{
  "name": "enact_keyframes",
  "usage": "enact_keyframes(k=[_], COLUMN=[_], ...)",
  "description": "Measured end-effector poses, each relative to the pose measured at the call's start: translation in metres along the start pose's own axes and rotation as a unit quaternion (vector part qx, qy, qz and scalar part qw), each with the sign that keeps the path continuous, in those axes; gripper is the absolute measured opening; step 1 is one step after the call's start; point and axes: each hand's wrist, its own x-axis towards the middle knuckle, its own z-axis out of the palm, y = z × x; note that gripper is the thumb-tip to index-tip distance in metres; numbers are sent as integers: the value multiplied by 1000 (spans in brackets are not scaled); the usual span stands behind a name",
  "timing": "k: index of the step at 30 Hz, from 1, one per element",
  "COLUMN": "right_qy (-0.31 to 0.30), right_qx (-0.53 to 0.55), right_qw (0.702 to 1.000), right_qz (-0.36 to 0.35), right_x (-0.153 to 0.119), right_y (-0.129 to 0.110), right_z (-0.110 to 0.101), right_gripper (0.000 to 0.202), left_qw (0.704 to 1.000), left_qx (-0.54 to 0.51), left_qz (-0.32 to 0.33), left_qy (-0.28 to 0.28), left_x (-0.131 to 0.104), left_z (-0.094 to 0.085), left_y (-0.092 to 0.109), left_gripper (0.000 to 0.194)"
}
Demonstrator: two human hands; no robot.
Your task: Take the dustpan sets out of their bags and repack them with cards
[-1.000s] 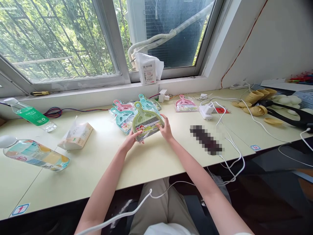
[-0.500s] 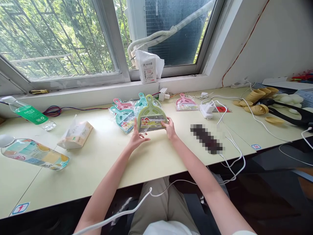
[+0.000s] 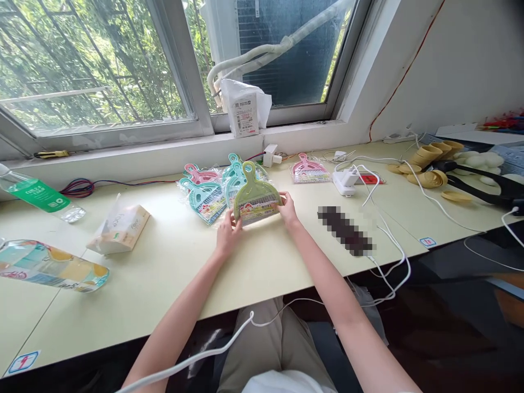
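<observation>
A green dustpan-and-brush set (image 3: 257,196) in clear wrapping is tilted up over the middle of the table, its handle away from me. My left hand (image 3: 229,232) grips its lower left corner. The lower right edge is pinched by my right hand (image 3: 287,209). Behind it and to the left lie wrapped teal sets (image 3: 207,201) and a pink set (image 3: 201,173), partly overlapping. Another pink set (image 3: 310,170) lies apart, farther right.
Left are a green-labelled bottle (image 3: 39,192), a patterned bottle (image 3: 53,266) and a tissue pack (image 3: 120,226). Right are a white power adapter (image 3: 344,183), white cables, a pixelated dark object (image 3: 346,230), yellow cups (image 3: 429,158) and a black-handled item (image 3: 483,191). A paper pack (image 3: 244,112) stands on the sill.
My left hand has changed from spread fingers at the set's left side to a grip on its corner. The green set has tilted slightly, and the view has shifted a little.
</observation>
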Motion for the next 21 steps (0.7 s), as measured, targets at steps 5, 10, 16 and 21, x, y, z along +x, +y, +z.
enact_keyframes(k=[5, 10, 16, 21], right_qy=[34, 71, 16, -33], right_qx=[-92, -253, -390, -418], right_qw=[995, 961, 912, 896], right_qz=[-32, -92, -128, -148], right_x=[13, 30, 57, 62], right_y=[8, 17, 21, 25], right_z=[-11, -3, 13, 19], right_gripper=[39, 42, 43, 45], left_qw=[993, 957, 901, 936], left_qx=[81, 207, 296, 274], left_qz=[82, 203, 281, 205], left_qy=[18, 5, -148, -83], left_x=[-3, -3, 15, 47], left_z=[3, 1, 34, 54], left_y=[-1, 0, 7, 0], left_gripper=[63, 42, 40, 47])
